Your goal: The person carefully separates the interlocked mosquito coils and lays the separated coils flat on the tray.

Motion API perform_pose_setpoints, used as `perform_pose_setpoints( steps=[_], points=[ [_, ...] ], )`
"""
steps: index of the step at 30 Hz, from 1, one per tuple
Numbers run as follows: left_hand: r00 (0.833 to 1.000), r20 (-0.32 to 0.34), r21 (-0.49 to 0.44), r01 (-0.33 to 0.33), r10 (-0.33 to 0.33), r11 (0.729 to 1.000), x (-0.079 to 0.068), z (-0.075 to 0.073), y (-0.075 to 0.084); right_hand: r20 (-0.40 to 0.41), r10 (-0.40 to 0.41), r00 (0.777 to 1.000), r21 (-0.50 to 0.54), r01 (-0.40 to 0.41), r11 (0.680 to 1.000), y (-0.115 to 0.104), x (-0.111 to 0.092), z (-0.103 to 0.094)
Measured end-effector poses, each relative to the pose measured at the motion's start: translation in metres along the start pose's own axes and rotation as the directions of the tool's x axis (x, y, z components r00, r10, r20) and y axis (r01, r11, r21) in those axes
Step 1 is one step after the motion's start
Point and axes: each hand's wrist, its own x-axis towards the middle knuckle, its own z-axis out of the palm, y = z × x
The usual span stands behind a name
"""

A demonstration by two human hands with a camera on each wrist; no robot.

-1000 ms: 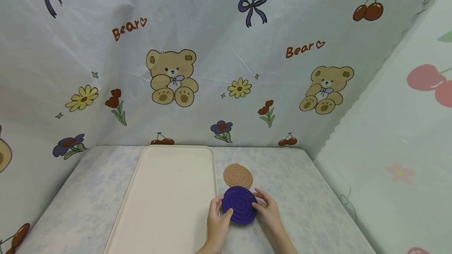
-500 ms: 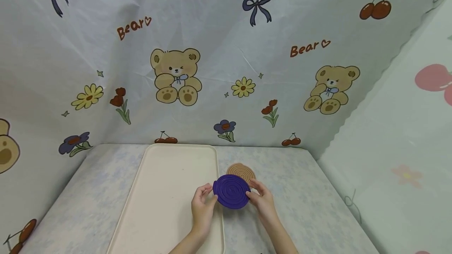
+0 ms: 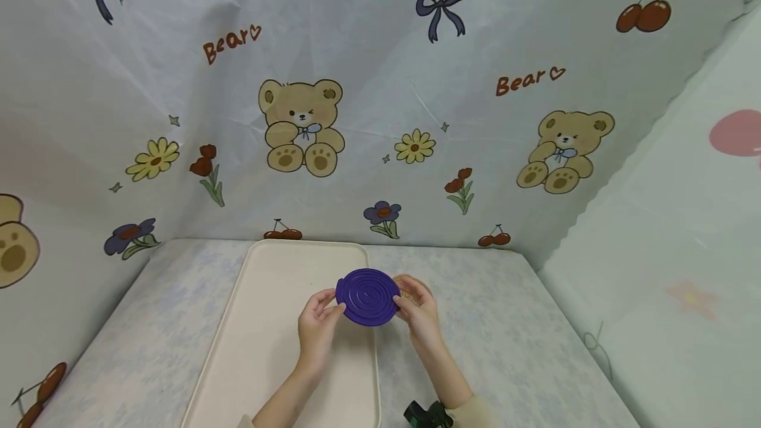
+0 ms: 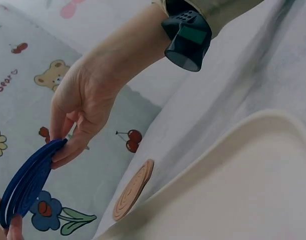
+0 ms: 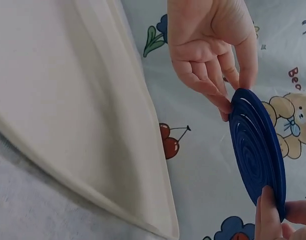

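Observation:
A dark purple coiled disc [image 3: 367,296] with spiral ridges is held up above the tray's right edge, tilted to face the head camera. My left hand [image 3: 317,329] pinches its left rim between thumb and fingers. At the opposite rim, my right hand [image 3: 421,319] pinches it the same way. From the side, the right wrist view shows the disc [image 5: 255,150] as thin, with narrow gaps between some coils. A tan coiled disc [image 4: 133,190] lies flat on the table beside the tray; in the head view my right hand mostly covers it.
A large cream tray [image 3: 285,283] with a low rim fills the table's left-middle. The table [image 3: 505,349] has a pale marbled cover. Behind it hangs a bear-print cloth [image 3: 357,51], and another cloth [image 3: 666,230] closes the right side. A dark wrist camera [image 3: 428,415] sits on the right wrist.
Both hands have raised the purple disc off the table and carried it left and away from me, over the tray's right edge. The tan disc has stayed in place, now mostly covered.

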Motion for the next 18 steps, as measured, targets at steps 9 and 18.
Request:
perform_pose_setpoints(
  steps=[9, 18],
  points=[
    [0.999, -0.04, 0.061, -0.021, 0.024, 0.998, 0.021, -0.024, 0.022, 0.048, -0.03, 0.998, -0.043, 0.032, 0.999, -0.005, 0.008, 0.03],
    [1.0, -0.014, 0.107, 0.011, -0.01, 0.994, 0.036, -0.047, 0.036, 0.092, -0.002, 0.996, -0.047, 0.006, 0.999, -0.009, 0.011, 0.046]
  ],
)
